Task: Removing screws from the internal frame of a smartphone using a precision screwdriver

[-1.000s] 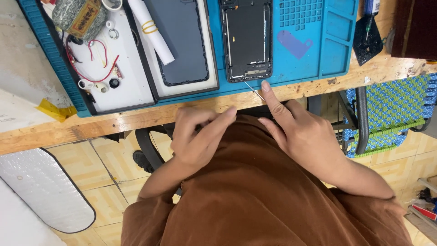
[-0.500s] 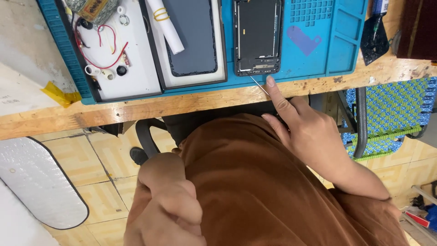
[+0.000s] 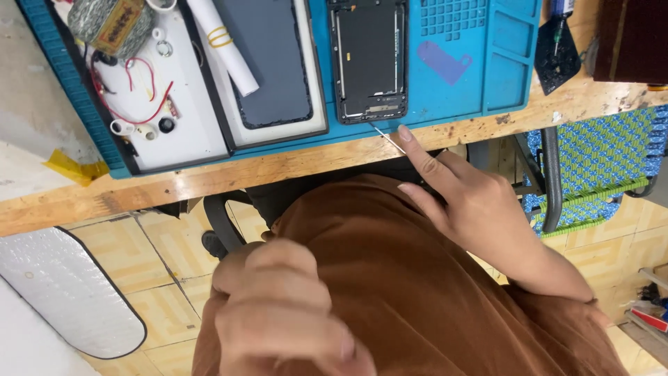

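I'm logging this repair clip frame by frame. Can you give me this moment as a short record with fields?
Right hand: right hand at the bench edge, forefinger on thin tweezers
Left hand: left hand close to the camera, loosely curled, holds nothing visible
Nearest thing: opened phone on the blue mat
Beside it: dark back cover on a white tray, white roll
Far left: red wires
Bench: wooden bench

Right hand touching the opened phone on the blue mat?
Apart. Head view: right hand fingertip sits at the table edge, below the opened phone, mat showing between.
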